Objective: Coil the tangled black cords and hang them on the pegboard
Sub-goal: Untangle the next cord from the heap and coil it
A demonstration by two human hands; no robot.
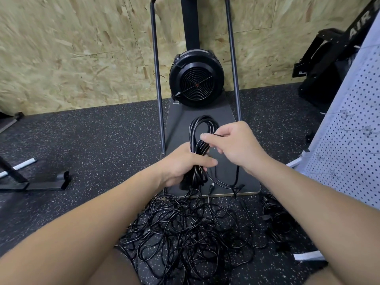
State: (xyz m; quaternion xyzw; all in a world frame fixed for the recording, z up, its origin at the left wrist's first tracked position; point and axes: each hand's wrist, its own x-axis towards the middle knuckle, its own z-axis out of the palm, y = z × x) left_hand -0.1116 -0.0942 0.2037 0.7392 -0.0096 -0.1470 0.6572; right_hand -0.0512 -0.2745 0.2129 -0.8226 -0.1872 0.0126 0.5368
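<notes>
the person's left hand point(185, 163) is wrapped tight around the waist of a half-made coil point(202, 138) of black cord, loops standing up above the fist, while the right hand point(232, 147) just beside it pinches the loose strand feeding in. so this looks like mid-coiling: next move probably means laying another loop into that fist while the tail drags up from the tangled pile point(185, 233) on the floor below the hands, with the pegboard point(349, 140) off to the right. hard to tell which cord in the mess is the one in hand, a second dark bundle point(275, 219) right of the pile is murky, and the pegboard hooks are tiny.
</notes>
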